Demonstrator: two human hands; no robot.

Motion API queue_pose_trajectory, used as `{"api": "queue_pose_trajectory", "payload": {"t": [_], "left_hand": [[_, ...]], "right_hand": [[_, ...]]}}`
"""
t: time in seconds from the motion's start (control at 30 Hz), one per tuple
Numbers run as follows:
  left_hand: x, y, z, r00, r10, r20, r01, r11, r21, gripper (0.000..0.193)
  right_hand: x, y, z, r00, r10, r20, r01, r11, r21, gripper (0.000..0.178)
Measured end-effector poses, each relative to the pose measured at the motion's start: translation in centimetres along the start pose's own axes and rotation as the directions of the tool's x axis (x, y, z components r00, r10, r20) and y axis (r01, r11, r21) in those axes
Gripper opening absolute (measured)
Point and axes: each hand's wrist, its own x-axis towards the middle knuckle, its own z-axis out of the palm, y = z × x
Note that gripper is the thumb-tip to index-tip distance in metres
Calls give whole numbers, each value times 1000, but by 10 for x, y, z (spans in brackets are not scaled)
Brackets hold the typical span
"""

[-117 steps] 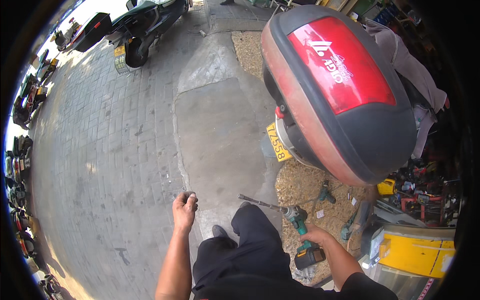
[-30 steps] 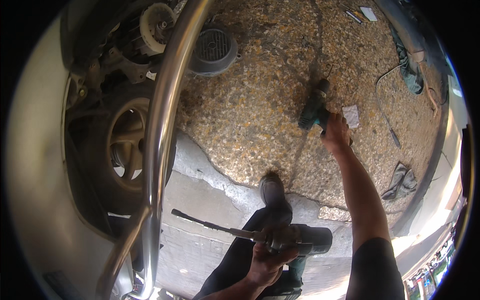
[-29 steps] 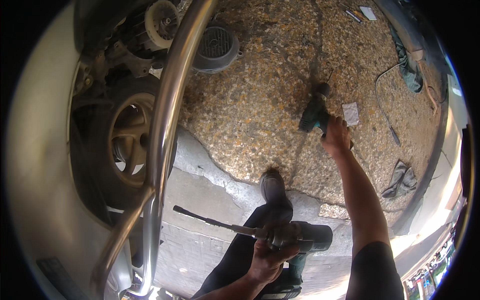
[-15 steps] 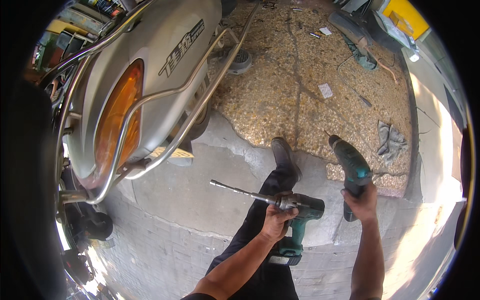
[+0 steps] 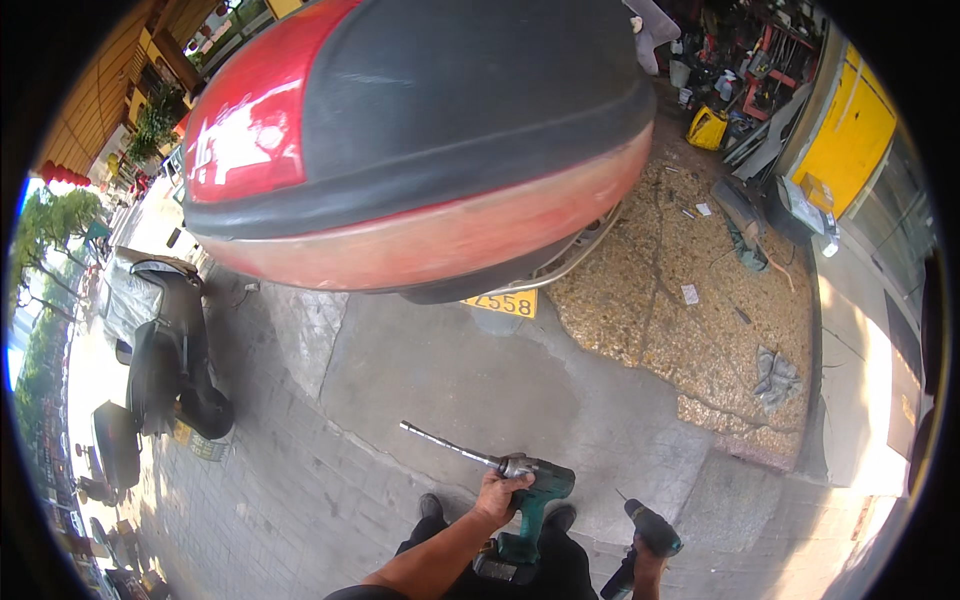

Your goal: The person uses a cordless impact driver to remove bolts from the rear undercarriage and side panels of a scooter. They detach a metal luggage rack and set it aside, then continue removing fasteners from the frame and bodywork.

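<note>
My left hand [image 5: 497, 497] is wrapped round the front of a dark and green cordless impact wrench [image 5: 548, 484]. A long, thin metal extension bar [image 5: 446, 442] sticks out of its nose toward the left. Low on the right, my right hand [image 5: 648, 572] grips a cordless drill [image 5: 652, 530] by its handle. A slim bit points up and left from the drill's chuck. Both tools are held in the air, apart from anything else. Ahead looms a scooter's big top box [image 5: 460, 150], black and red, with a yellow plate [image 5: 515, 303] showing below it.
Other scooters [image 5: 165, 350] are parked at the left. A grey rag [image 5: 777, 378] and small scattered pieces lie on the pebbled slab [image 5: 640, 290] at right. Beyond are a yellow panel [image 5: 862, 120] and a cluttered heap of tools [image 5: 770, 75].
The view has swung from the scooter's side and tail light to its rear top box. Both hands, still holding their tools, are lower in view. My feet now stand together.
</note>
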Motion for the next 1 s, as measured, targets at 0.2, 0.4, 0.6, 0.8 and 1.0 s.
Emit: {"api": "queue_pose_trajectory", "payload": {"t": [0.2, 0.4, 0.6, 0.8, 1.0], "left_hand": [[-23, 99, -125, 983, 183, -10, -182, 969, -165, 48], [-35, 230, -260, 946, 292, -143, -320, 913, -254, 52], [4, 378, -342, 924, 342, -172, -357, 932, -64, 55], [103, 542, -370, 941, 338, -19, -337, 941, 20, 60], [216, 715, -361, 960, 253, 119, -271, 946, 178, 56]], "right_hand": [[-26, -14, 114, 936, 320, 149, -316, 947, -52, 30], [-87, -137, 273, 923, 345, 173, -297, 921, -251, 23], [-122, -187, 389, 886, 436, 160, -395, 889, -232, 18], [-101, -184, 482, 800, 587, 128, -575, 810, -120, 20], [-31, -217, 618, 822, 561, 96, -509, 801, -314, 21]]}}
